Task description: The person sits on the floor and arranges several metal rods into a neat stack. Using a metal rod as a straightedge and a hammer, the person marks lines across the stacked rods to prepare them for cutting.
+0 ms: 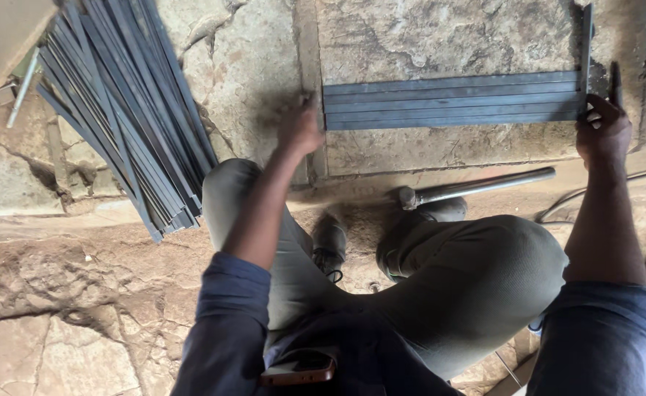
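Several flat grey metal strips lie side by side on the stone floor in front of me. My left hand rests at their left ends, fingers curled against the strip ends. My right hand is at their right ends, holding an upright metal bar set across them, with a dark tool sticking up by the fingers. I squat, knees between my arms.
A large fanned pile of long grey strips lies at the upper left. A hammer with a metal pipe handle lies on the floor near my shoes. A cable runs at the right. A phone sits in my pocket.
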